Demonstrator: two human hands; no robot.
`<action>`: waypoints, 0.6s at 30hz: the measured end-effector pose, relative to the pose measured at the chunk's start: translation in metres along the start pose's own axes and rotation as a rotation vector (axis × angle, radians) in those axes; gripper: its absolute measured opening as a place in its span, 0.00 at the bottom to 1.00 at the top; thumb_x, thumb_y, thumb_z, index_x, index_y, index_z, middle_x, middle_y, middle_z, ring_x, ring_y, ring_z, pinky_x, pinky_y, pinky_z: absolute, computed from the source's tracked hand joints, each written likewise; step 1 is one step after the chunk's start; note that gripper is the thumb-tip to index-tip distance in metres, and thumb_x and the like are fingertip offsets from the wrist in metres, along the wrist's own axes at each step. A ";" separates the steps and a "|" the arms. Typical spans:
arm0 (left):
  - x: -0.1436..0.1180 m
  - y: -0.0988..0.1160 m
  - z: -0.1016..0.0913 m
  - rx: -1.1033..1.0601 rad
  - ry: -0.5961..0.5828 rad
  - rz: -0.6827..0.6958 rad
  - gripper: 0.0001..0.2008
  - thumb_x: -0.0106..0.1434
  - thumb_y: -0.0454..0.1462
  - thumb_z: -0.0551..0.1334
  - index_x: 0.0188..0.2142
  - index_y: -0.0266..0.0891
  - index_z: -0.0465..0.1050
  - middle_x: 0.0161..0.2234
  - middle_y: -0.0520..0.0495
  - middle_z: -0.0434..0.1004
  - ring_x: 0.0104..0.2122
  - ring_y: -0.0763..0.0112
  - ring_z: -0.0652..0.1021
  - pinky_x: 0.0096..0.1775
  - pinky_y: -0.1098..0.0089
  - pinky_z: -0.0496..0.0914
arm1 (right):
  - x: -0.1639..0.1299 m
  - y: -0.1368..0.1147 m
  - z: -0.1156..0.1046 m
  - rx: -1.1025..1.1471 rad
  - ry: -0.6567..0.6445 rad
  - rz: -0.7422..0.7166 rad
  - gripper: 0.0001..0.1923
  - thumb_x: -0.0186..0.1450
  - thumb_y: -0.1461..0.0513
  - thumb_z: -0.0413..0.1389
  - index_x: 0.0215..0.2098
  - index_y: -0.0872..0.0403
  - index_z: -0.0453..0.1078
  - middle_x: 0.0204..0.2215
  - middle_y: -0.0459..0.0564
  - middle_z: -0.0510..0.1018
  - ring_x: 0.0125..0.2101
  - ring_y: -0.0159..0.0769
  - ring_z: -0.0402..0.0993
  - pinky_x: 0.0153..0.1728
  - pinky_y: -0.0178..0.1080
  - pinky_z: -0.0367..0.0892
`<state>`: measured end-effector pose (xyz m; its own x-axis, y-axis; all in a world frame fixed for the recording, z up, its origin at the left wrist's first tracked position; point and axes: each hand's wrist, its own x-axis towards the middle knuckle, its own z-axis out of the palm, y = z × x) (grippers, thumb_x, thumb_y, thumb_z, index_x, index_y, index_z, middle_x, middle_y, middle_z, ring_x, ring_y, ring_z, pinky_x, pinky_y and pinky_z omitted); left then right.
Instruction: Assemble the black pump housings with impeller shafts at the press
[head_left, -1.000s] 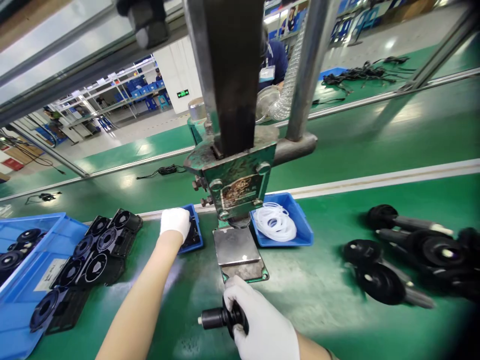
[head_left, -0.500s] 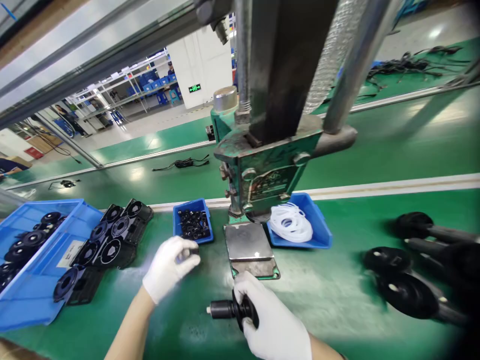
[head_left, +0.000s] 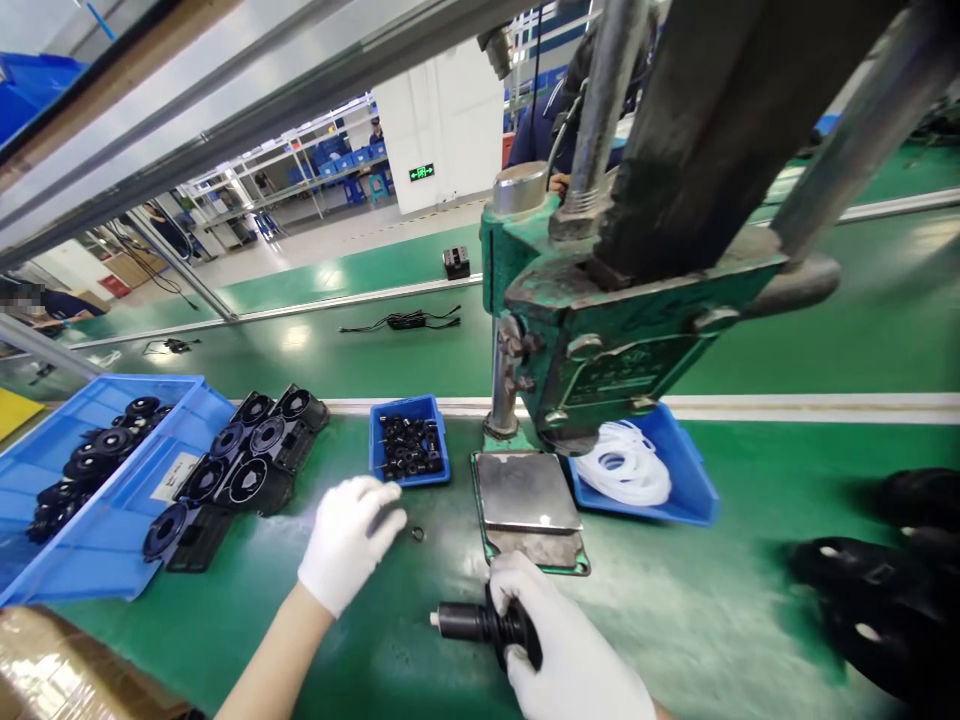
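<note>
- The green press (head_left: 600, 330) stands at the far middle of the green tabletop (head_left: 675, 620); its head overhangs a flat steel plate (head_left: 525, 492) at its foot.
- A small blue tray of black rings (head_left: 409, 452) sits just left of the plate; a blue tray of white rings (head_left: 652, 470) sits just right, partly under the press head.
- At left, a large blue bin (head_left: 82, 500) holds round black parts; black housings (head_left: 240, 470) lie beside it on the tabletop.
- Dark, blurred black parts (head_left: 877, 590) lie at the right edge.
- A sleeve in dark blue shows behind the press column; nothing more of that person can be told.
- Right hand (head_left: 570, 650), in a white knit glove: fingers closed around a black cylindrical part (head_left: 472, 622), held lying level just before the plate.
- Left hand (head_left: 346, 540), also gloved: fingers curled loosely, tips pinched together; whether they hold anything cannot be told.
- A small black ring (head_left: 417, 534) lies on the tabletop just right of the left fingertips, between them and the plate, apart from both.
- Compared with half a second ago: the left hand is in much the same spot before the small tray, and the loose ring now shows on the tabletop; the right hand keeps its grip on the cylindrical part.
</note>
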<state>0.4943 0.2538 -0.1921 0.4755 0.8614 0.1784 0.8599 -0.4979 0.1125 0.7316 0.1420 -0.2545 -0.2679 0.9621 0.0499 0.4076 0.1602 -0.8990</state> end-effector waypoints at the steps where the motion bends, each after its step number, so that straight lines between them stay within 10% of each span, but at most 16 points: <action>1: 0.011 -0.001 -0.007 0.062 0.029 -0.047 0.11 0.68 0.41 0.57 0.46 0.46 0.75 0.47 0.45 0.76 0.46 0.61 0.75 0.47 0.62 0.68 | 0.000 0.000 0.000 0.005 0.001 -0.003 0.22 0.46 0.76 0.47 0.34 0.50 0.52 0.38 0.45 0.64 0.38 0.37 0.64 0.41 0.39 0.62; 6: 0.072 0.001 -0.013 0.352 -0.135 -0.311 0.14 0.66 0.39 0.57 0.48 0.47 0.76 0.57 0.41 0.69 0.46 0.51 0.76 0.44 0.55 0.71 | 0.001 0.001 0.002 0.025 0.008 -0.010 0.22 0.46 0.77 0.48 0.35 0.50 0.52 0.38 0.45 0.64 0.37 0.36 0.64 0.39 0.39 0.62; 18: 0.115 -0.017 0.003 0.314 -0.391 -0.314 0.13 0.64 0.37 0.59 0.47 0.45 0.78 0.47 0.40 0.75 0.42 0.57 0.80 0.45 0.62 0.72 | 0.001 -0.005 -0.004 0.015 0.006 -0.004 0.24 0.44 0.78 0.49 0.34 0.50 0.53 0.37 0.45 0.63 0.35 0.36 0.63 0.36 0.38 0.61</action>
<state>0.5353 0.3613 -0.1766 0.1716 0.9652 -0.1973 0.9559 -0.2116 -0.2036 0.7326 0.1427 -0.2486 -0.2642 0.9628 0.0561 0.3933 0.1607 -0.9052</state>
